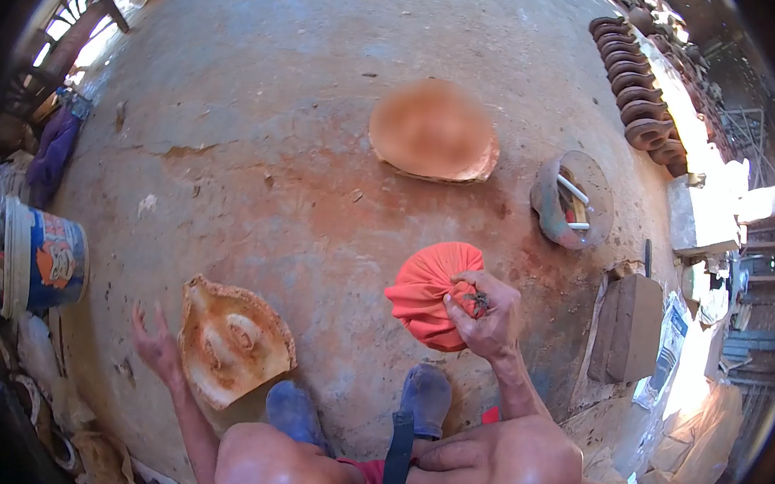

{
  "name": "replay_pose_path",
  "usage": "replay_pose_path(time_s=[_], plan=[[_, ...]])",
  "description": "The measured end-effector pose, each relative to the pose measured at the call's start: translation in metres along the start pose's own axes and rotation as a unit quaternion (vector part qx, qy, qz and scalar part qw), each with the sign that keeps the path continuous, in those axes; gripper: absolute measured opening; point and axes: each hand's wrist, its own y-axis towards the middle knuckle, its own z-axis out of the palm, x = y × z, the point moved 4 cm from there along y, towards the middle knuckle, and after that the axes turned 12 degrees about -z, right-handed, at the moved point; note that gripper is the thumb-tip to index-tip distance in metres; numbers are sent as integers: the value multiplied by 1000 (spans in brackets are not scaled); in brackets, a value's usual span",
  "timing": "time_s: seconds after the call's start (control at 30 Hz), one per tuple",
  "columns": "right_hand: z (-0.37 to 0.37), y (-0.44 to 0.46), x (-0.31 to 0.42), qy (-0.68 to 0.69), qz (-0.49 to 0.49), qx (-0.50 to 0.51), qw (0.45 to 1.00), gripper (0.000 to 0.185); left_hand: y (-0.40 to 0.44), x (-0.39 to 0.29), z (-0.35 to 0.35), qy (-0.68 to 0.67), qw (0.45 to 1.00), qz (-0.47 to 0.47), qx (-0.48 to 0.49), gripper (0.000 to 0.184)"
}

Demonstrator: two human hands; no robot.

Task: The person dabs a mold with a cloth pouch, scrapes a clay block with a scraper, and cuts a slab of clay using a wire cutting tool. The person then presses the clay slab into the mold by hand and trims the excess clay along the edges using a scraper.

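Note:
My right hand (488, 315) grips the gathered, tied top of an orange-red cloth bundle (429, 289), which is round and hangs or rests above the floor in front of my right foot. At the lower left, my left hand (157, 345) has its fingers spread and holds nothing. Just beside it lies a mould-like piece (235, 344) with a rough rim and a hollow, orange-stained inside. Farther forward on the floor sits a second rounded orange-brown piece (434, 131), its surface blurred.
A round bowl (572, 200) holding white sticks stands to the right. Beyond it are a row of curved brown clay pieces (632, 88) and a stacked brown block (626, 328). A blue-and-white bucket (49, 257) and purple cloth (54, 151) are at left.

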Motion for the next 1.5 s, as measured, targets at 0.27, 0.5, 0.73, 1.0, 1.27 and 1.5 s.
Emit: replay_pose_path(time_s=[0.27, 0.5, 0.73, 1.0, 1.27, 1.5], plan=[[28, 12, 27, 24, -33, 34, 999, 24, -118, 132, 13, -145, 943, -231, 189, 59], [40, 22, 61, 68, -28, 88, 993, 25, -110, -26, 65, -118, 955, -106, 252, 49], [69, 20, 86, 76, -97, 105, 987, 24, -174, -122, 144, -178, 902, -113, 376, 47], [163, 26, 39, 99, -89, 117, 984, 30, -185, -121, 145, -326, 837, -74, 433, 45], [173, 67, 33, 22, -90, 61, 994, 27, -188, -121, 159, -330, 854, -49, 400, 43], [158, 102, 22, -24, -56, 44, 997, 25, -192, -119, 153, -316, 850, -79, 414, 50]])
